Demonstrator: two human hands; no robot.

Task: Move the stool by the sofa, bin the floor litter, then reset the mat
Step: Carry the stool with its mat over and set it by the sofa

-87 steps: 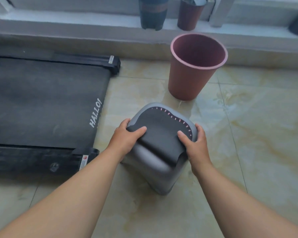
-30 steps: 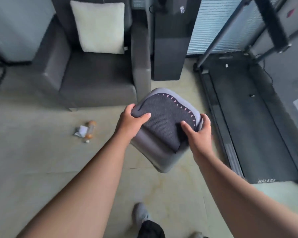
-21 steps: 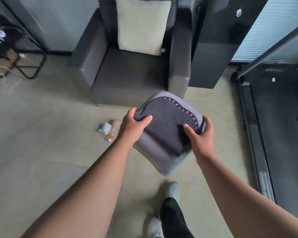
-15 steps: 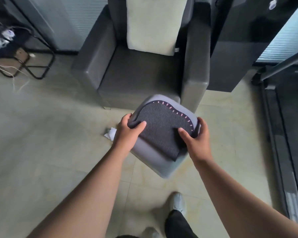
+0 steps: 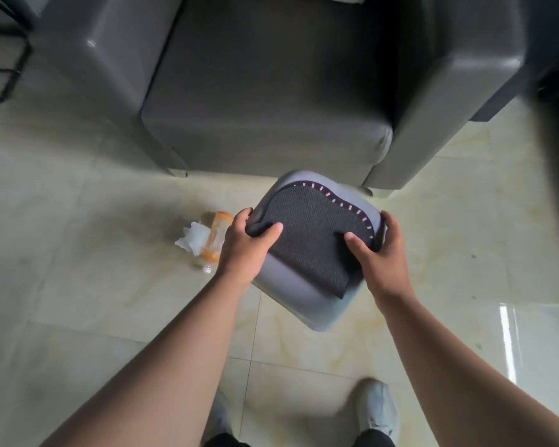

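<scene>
I hold a grey plastic stool (image 5: 313, 246) with a dark mesh seat pad, tilted, above the tiled floor just in front of the grey sofa (image 5: 268, 88). My left hand (image 5: 247, 243) grips its left edge and my right hand (image 5: 380, 250) grips its right edge. On the floor left of the stool lies litter: a crumpled white tissue (image 5: 192, 238) and a clear bottle with orange label (image 5: 215, 241), partly hidden behind my left hand. The mat and the bin are out of view.
The sofa's right armrest (image 5: 449, 101) and its short feet are close behind the stool. A black wire frame (image 5: 4, 69) stands at far left. My two shoes (image 5: 376, 411) show at the bottom edge. Pale tiled floor (image 5: 78, 285) stretches to the left.
I have carried the stool from beside the treadmill and pink bin to the sofa's front. The view has closed in on the sofa, and the litter now lies beside my left hand.
</scene>
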